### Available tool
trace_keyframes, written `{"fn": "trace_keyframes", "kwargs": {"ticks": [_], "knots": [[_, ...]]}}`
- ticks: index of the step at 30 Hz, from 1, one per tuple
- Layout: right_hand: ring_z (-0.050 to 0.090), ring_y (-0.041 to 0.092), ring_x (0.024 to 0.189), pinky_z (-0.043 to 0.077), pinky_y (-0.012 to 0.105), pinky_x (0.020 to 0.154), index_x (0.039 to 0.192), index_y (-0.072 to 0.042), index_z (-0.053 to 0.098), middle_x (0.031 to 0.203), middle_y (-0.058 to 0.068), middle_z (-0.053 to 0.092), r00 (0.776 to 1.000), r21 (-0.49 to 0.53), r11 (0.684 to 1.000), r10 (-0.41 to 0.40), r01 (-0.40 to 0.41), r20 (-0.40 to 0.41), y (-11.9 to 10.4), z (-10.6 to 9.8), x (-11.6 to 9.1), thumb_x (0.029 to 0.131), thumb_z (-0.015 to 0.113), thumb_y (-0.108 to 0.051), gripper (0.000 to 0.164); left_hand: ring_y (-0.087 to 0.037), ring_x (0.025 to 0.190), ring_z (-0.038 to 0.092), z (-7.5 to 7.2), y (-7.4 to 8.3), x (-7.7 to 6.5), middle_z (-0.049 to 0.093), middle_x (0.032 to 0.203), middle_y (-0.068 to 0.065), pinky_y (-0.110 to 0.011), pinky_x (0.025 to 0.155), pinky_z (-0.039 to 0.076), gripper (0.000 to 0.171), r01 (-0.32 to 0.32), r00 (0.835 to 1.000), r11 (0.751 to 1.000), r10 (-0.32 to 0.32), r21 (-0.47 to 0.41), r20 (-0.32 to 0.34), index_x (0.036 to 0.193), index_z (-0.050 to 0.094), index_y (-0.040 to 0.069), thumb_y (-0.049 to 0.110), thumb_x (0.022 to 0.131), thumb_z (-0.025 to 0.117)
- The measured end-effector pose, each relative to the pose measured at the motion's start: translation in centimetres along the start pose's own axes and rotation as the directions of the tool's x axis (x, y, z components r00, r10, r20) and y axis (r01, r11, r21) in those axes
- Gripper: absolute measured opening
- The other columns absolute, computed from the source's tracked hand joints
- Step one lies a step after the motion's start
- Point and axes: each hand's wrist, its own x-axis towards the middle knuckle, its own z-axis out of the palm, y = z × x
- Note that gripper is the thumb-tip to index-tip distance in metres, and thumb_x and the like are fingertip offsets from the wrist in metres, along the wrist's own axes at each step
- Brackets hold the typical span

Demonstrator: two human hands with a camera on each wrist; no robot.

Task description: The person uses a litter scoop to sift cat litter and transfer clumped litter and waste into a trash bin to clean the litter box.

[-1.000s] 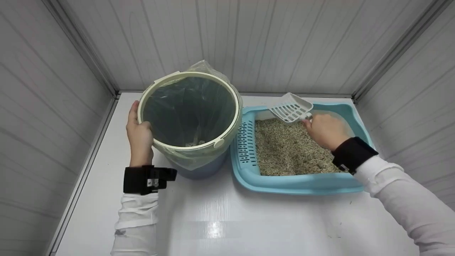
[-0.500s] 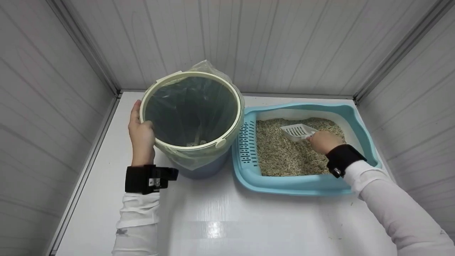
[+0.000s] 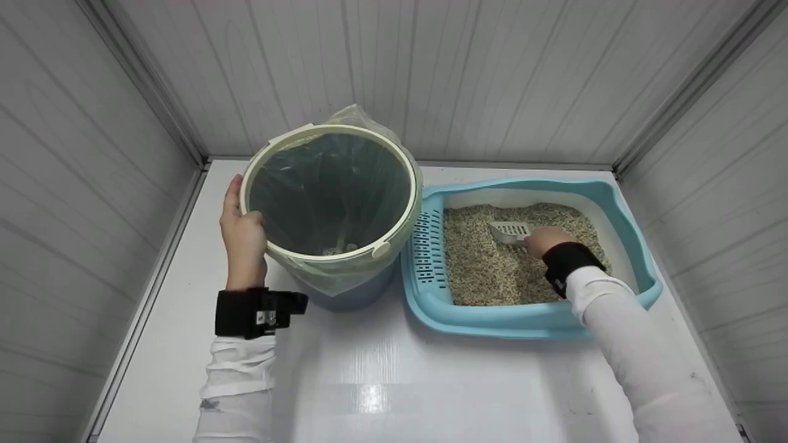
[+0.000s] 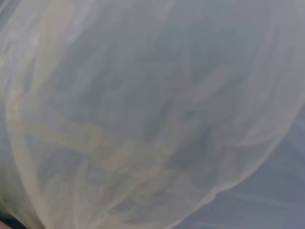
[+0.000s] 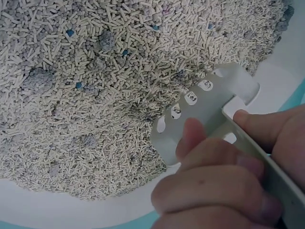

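Observation:
My right hand (image 3: 545,240) grips the handle of a pale grey slotted litter scoop (image 3: 510,231) over the litter box (image 3: 511,321). In the right wrist view, the fingers wrap the handle and the scoop (image 5: 209,102) has its slotted edge against the pellet litter (image 5: 95,119); small clumps lie in the litter. At the left, my left hand (image 3: 244,243) holds the side of a round trash bin (image 3: 360,296), thumb at the rim and fingers along the outside. A translucent liner bag (image 4: 152,95) hangs over the bin and hides the hand in the left wrist view.
The light blue litter box stands just right of the bin, with a perforated ledge (image 3: 427,249) between bin and litter. A few small clumps (image 3: 338,249) lie at the bottom of the bin. Grey panelled walls (image 3: 394,80) border the white table (image 3: 369,381).
The right hand has lowered the scoop from above the box's back edge into the litter, and the scoop has turned and tilted. The left hand and bin stay nearly still.

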Motion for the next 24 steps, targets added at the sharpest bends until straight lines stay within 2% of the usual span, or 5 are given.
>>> {"fn": "trace_keyframes", "kwargs": {"ticks": [7, 11, 16, 21, 24], "knots": [[0.055, 0.037, 0.095, 0.042, 0.042, 0.072, 0.117, 0.006, 0.055, 0.118, 0.028, 0.051, 0.999, 0.065, 0.998, 0.02, -0.017, -0.04, -0.5, -0.4, 0.4, 0.092, 0.037, -0.007, 0.033, -0.011, 0.134, 0.018, -0.2, 0.0, -0.1, 0.022, 0.146, 0.008, -0.032, 0.108, 0.02, 0.076, -0.005, 1.0, 1.0, 0.005, -0.001, -0.001, 0.141, 0.022, 0.028, -0.014, 0.078, 0.027], [0.057, 0.036, 0.086, 0.044, 0.042, 0.071, 0.099, 0.008, 0.061, 0.104, 0.029, 0.057, 0.991, 0.202, 0.975, 0.11, -0.091, -0.082, -1.0, -0.1, 0.4, 0.095, 0.033, -0.014, 0.036, -0.011, 0.134, 0.018, -0.2, 0.0, -0.2, 0.021, 0.146, 0.008, -0.033, 0.108, 0.019, 0.076, -0.002, 1.0, 1.0, 0.002, 0.006, 0.002, 0.141, 0.022, 0.028, -0.013, 0.078, 0.027], [0.051, 0.026, 0.064, 0.04, 0.035, 0.061, 0.09, 0.008, 0.063, 0.082, 0.023, 0.06, 0.989, 0.185, 0.981, 0.08, -0.055, -0.128, -0.5, 0.7, 1.4, 0.094, 0.034, -0.009, 0.034, -0.01, 0.134, 0.017, -0.2, 0.0, -0.2, 0.02, 0.146, 0.009, -0.031, 0.108, 0.019, 0.075, 0.006, 1.0, 1.0, -0.006, 0.019, 0.002, 0.141, 0.021, 0.029, -0.013, 0.079, 0.027], [0.055, 0.028, 0.064, 0.044, 0.04, 0.063, 0.102, 0.003, 0.063, 0.076, 0.018, 0.063, 0.988, -0.026, 0.996, -0.092, 0.09, -0.125, 3.1, 3.1, 6.2, 0.092, 0.041, -0.012, 0.028, -0.01, 0.134, 0.018, 0.1, 0.1, -0.2, 0.021, 0.146, 0.008, -0.032, 0.108, 0.02, 0.074, 0.0, 1.0, 1.0, -0.001, 0.027, 0.009, 0.141, 0.022, 0.028, -0.012, 0.079, 0.027], [0.05, 0.024, 0.055, 0.041, 0.037, 0.054, 0.112, 0.0, 0.058, 0.063, 0.012, 0.057, 0.977, -0.164, 0.974, -0.178, 0.158, -0.119, 8.0, 6.8, 12.4, 0.091, 0.043, -0.012, 0.029, -0.011, 0.134, 0.019, 0.2, 0.1, -0.1, 0.022, 0.146, 0.008, -0.032, 0.108, 0.019, 0.074, -0.007, 1.0, 1.0, 0.006, 0.027, 0.008, 0.141, 0.022, 0.028, -0.012, 0.078, 0.027]]}}
